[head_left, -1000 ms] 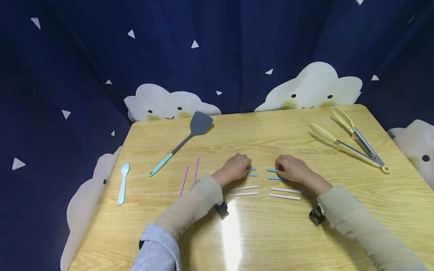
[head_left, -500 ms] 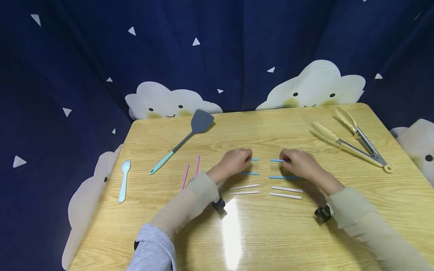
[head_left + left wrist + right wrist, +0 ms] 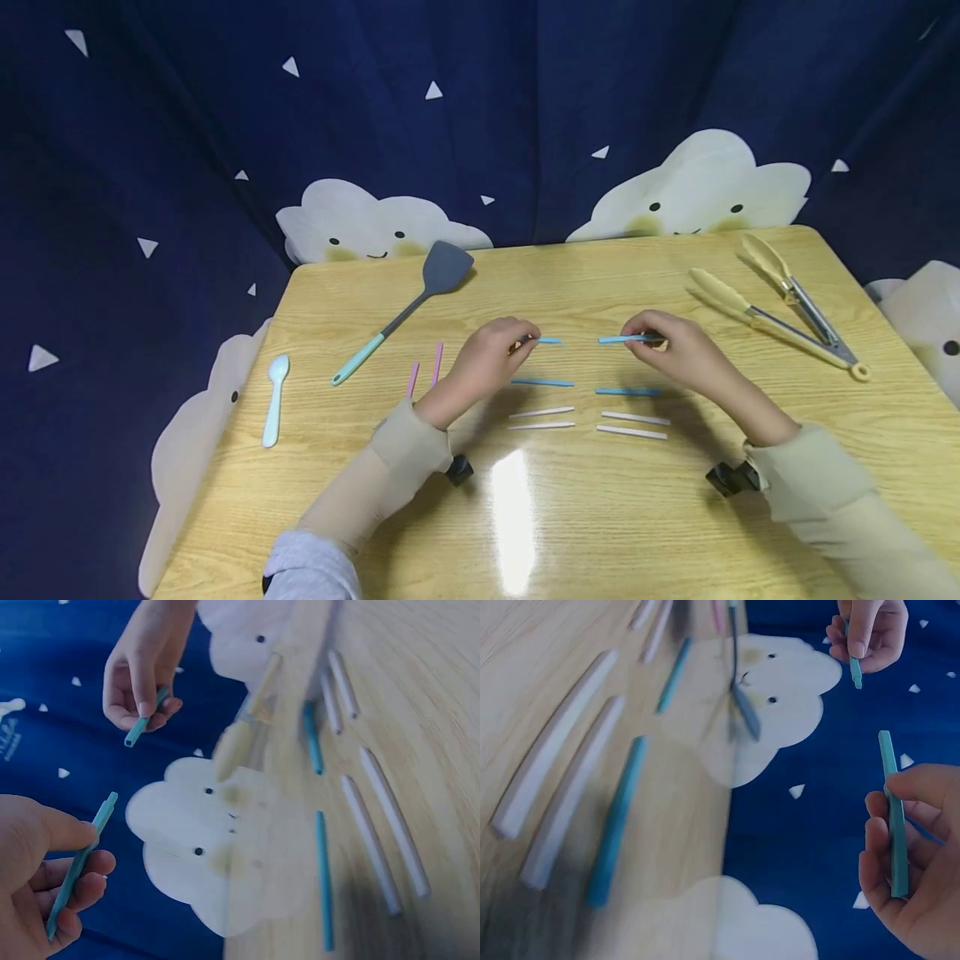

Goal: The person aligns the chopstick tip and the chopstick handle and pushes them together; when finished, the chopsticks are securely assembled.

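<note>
My left hand (image 3: 489,357) pinches a blue square stick (image 3: 103,814) between thumb and fingers; its front end steps down to a narrow tip. A matching blue stick (image 3: 898,847) is held in my right hand (image 3: 673,342), and its end shows a square hole in the left wrist view. Both sticks are raised over the table, their ends facing each other across a gap. Below them lie another left blue stick (image 3: 543,382) and right blue stick (image 3: 627,391), end to end but apart. Nearer me rest white sticks on the left (image 3: 542,426) and right (image 3: 632,432).
Two pink sticks (image 3: 437,360) lie left of my left hand, partly hidden by its arm. Farther left are a grey spatula (image 3: 447,268) and a pale blue spoon (image 3: 272,417). Cream-tipped tongs (image 3: 720,290) lie spread at the back right of the wooden table (image 3: 585,283).
Both hands have risen from the row of blue sticks and moved back, each bringing one blue stick along. The other blue pair stays on the table, now fully uncovered.
</note>
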A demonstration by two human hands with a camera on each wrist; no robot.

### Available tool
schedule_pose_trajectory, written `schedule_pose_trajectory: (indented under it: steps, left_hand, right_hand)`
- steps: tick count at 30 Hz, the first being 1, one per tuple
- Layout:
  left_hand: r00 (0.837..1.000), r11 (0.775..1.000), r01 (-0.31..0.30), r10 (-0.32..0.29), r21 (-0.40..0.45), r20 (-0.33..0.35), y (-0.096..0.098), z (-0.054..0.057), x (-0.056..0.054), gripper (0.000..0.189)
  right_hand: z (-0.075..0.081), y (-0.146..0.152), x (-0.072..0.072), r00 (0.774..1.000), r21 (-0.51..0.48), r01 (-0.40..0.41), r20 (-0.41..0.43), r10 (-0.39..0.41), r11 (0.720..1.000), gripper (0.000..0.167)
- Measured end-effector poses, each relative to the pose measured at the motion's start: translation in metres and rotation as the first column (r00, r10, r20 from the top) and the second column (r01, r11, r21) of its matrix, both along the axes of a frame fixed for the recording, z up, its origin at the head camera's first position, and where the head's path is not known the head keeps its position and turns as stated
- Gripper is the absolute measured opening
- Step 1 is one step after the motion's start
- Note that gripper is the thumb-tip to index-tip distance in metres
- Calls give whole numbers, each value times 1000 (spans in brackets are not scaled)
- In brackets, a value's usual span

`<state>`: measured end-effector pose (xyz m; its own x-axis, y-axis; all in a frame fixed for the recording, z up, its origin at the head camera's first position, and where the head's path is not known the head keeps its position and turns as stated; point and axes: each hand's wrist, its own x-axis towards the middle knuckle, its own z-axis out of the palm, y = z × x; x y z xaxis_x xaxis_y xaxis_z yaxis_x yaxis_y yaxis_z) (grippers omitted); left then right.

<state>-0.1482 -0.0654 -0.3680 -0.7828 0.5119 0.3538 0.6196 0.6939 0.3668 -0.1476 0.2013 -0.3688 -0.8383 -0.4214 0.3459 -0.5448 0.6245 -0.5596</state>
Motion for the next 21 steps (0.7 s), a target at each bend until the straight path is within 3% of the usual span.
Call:
schedule_pose_trajectory:
  steps: [6,15,21]
  left_hand:
    - [1000,993,16,-16,113,-5,-5,13,13,11]
    - [988,969,102,-73,224,-137,-7,25,28,10]
    - [984,949,129,-86,287,-158,-7,31,33,9]
  right_hand:
    - [12,-9,12,998,-61,-47,-39,45,997,14]
    - [24,-18,23,994,-125,-93,-66,85,988,17]
    - [30,-21,27,991,-132,-115,-84,105,985,20]
